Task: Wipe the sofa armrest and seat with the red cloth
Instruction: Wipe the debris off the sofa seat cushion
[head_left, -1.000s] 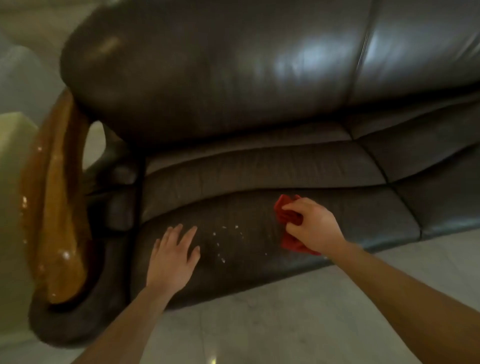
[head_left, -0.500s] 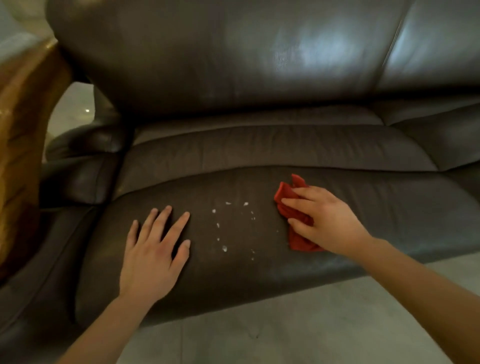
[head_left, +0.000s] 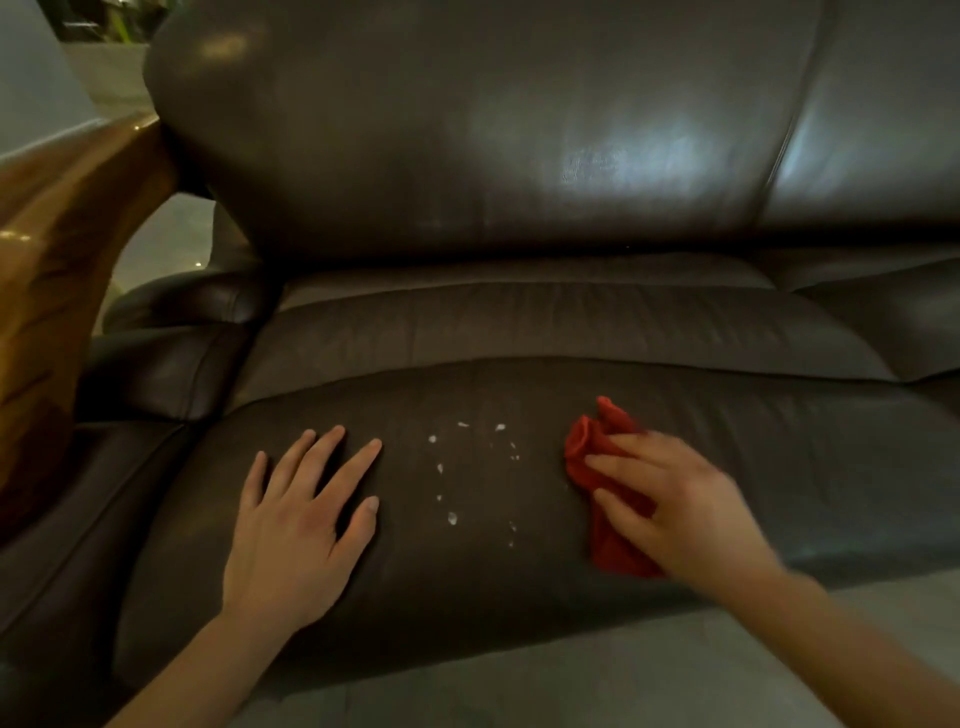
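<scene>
**Cloth pressed to the seat beside the crumbs**

The dark leather sofa seat (head_left: 467, 597) fills the view, its wooden armrest (head_left: 57, 270) at the left. The left hand (head_left: 301, 530) lies flat, fingers spread, holding nothing. The blurred right hand (head_left: 675, 509) presses the bunched red cloth (head_left: 597, 457) onto the seat, just right of scattered white crumbs (head_left: 452, 518)

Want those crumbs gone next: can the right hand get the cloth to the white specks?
Probably yes: the right hand presses the red cloth just beside the white specks, bare seat between.
</scene>
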